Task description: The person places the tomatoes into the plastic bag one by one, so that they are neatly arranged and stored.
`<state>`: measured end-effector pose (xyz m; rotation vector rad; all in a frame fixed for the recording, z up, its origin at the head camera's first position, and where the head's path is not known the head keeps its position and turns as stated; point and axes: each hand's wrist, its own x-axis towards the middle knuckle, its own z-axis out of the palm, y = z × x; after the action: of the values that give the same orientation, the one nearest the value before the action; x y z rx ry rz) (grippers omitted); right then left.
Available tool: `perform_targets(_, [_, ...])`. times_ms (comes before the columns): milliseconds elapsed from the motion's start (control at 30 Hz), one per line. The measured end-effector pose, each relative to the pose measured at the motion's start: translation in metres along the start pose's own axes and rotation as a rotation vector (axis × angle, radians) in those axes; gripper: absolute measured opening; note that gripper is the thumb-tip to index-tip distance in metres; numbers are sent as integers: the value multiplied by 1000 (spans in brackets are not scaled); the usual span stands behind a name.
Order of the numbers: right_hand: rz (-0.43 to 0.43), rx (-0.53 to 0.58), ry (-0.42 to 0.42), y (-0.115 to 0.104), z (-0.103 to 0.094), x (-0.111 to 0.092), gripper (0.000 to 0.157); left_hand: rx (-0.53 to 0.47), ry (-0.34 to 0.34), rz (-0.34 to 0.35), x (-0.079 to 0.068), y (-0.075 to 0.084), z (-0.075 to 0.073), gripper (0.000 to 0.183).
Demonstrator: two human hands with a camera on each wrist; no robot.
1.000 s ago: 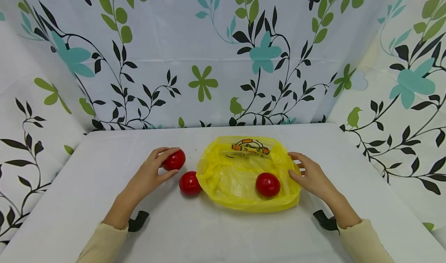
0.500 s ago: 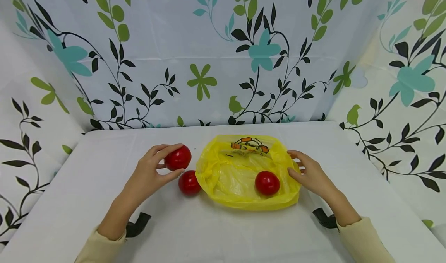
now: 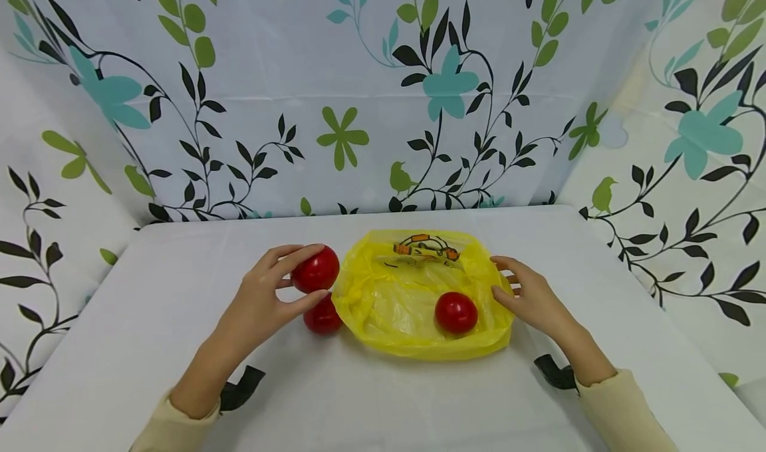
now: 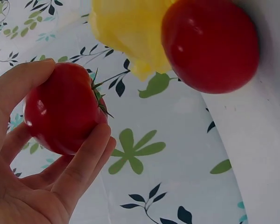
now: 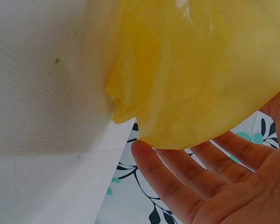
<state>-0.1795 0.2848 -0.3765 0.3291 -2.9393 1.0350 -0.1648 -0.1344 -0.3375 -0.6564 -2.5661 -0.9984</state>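
My left hand (image 3: pixel 257 299) grips a red tomato (image 3: pixel 316 270) between thumb and fingers, held beside the bag's left rim. In the left wrist view this tomato (image 4: pixel 63 109) shows its green stem toward the fingertips. Below it, partly covered by the hand, a second tomato (image 3: pixel 323 317) rests on the table against the bag. A yellow plastic bag (image 3: pixel 383 336) lies with its mouth spread wide, and a third tomato (image 3: pixel 456 312) sits inside at the right. My right hand (image 3: pixel 532 299) touches the bag's right rim with fairly straight, spread fingers; its thumb is mostly out of the right wrist view.
The table (image 3: pixel 383 405) is covered in white cloth. Patterned curtains (image 3: pixel 263 53) with leaves and flowers hang behind it and along both sides. A black strap piece (image 3: pixel 242 389) sticks out at the left wrist, with another strap piece (image 3: pixel 553 372) at the right.
My left hand has lifted its tomato and carried it right toward the bag, now overlapping the second tomato. My right hand stays at the bag's rim.
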Motion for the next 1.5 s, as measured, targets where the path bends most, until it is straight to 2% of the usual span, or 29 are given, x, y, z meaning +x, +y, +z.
perform_targets(267, [-1,-4,-4,0,-1,0,55,-38,-13,54,0,13,8,66])
perform_targets(500, [-3,3,-5,1,-1,0,55,-56,-41,66,2,22,15,67])
perform_targets(867, [9,6,-8,3,3,1,55,-66,-75,95,4,28,26,64])
perform_targets(1167, [0,7,-3,2,2,1,55,-68,-119,111,5,35,44,64])
perform_targets(1333, [-1,7,0,3,3,1,54,-70,-133,144,6,38,55,62])
perform_targets(1500, [-3,7,-2,3,3,1,55,-55,-166,133,8,43,61,64])
